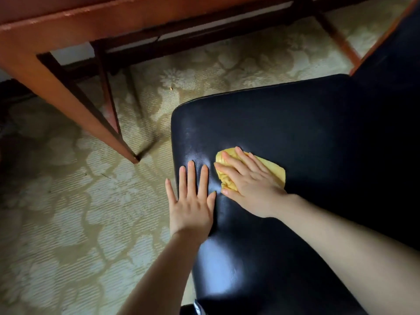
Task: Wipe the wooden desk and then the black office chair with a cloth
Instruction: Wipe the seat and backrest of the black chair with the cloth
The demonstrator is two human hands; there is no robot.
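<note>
Flat right hand (248,186) is pressing the soft-looking yellow cloth (273,170) on the slick black chair seat (295,123); open left hand (193,205) is bracing.

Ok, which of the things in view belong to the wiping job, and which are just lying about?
Part of the job:
yellow cloth
black office chair
wooden desk
right hand, pressing the cloth on the seat
left hand, flat on the seat edge

Just there:
patterned carpet
small orange crumb on the carpet
</note>
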